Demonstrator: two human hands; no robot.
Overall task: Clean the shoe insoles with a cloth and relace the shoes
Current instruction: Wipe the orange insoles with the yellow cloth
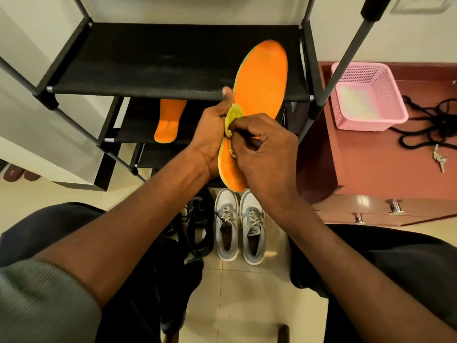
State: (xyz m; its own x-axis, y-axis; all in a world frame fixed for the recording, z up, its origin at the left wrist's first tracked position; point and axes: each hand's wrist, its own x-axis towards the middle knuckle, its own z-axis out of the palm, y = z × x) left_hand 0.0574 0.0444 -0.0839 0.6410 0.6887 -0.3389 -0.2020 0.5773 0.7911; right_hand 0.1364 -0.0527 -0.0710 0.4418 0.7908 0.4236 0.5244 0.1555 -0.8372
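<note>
An orange insole [262,78] is held upright and tilted in front of the black rack, gripped at its middle by my left hand [210,134]. My right hand [264,149] pinches a small yellow-green cloth [233,115] against the insole's orange face. A second orange insole [169,120] lies on the rack's middle shelf. On the floor below stand a pair of grey-and-white sneakers [238,226] with laces in, and a pair of black shoes [197,226] to their left. Loose black laces [430,125] lie on the red cabinet top at right.
The black shoe rack [173,60] with metal poles fills the space ahead. A red-brown cabinet [371,169] with drawer handles stands to the right, holding a pink basket [366,95] and keys [439,160]. Tiled floor lies between my knees.
</note>
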